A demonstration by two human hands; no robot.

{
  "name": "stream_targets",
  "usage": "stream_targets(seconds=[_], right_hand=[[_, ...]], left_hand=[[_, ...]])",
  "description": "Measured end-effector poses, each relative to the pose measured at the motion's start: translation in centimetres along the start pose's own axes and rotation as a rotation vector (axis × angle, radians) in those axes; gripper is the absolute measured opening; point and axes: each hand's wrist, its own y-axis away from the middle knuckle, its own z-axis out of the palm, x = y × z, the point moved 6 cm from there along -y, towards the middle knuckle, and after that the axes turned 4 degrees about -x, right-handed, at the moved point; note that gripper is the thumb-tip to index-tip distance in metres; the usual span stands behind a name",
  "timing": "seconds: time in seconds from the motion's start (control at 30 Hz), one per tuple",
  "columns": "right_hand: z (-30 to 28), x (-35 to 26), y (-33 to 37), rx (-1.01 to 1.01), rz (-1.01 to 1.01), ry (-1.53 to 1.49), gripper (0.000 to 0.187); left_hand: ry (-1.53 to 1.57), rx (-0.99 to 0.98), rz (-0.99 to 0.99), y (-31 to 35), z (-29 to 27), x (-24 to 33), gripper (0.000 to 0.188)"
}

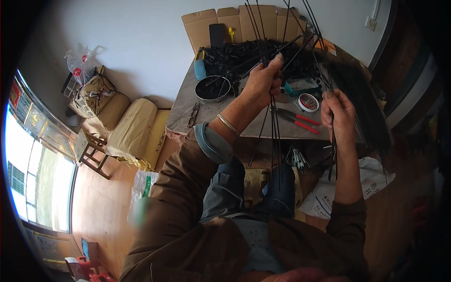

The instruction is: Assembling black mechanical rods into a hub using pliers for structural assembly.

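Above the lap of the seated person, the left hand (263, 84) is raised and closed around a few long thin black rods (274, 122), pinching them between thumb and fingers so that they run up past the hand toward the wall and hang down below it over the knees. A metal bracelet (228, 124) sits on that wrist. The right hand (339, 117) is closed around a second, thicker bunch of black rods (332, 155), held upright beside the table edge; its ends reach down past the forearm. The two hands are apart, each with its own bunch.

Behind the hands stands a small table (188, 113) against the wall. On it lies a heap of black parts (249, 56), with a round metal bowl (213, 89) just in front of the heap. Red-handled pliers (300, 121) lie near the table's front edge, between the two hands, and a small round tin (308, 102) lies just behind them. Flattened cardboard (244, 21) leans on the wall behind the table. To the left, on the wooden floor, lie yellowish sacks (134, 129) and a wooden stool (94, 152).
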Motion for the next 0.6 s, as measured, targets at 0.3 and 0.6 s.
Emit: stream_targets(seconds=[0.3, 0.6], right_hand=[[-2.5, -4.5, 3.4, 0.058, -0.032, -0.093, 0.017], [-4.7, -4.4, 3.2, 0.25, 0.008, -0.002, 0.021]], left_hand=[[0.113, 0.141, 0.014, -1.6, -3.3, 1.1, 0.023], [0.083, 0.04, -0.036, -1.3, -0.6, -0.1, 0.03]])
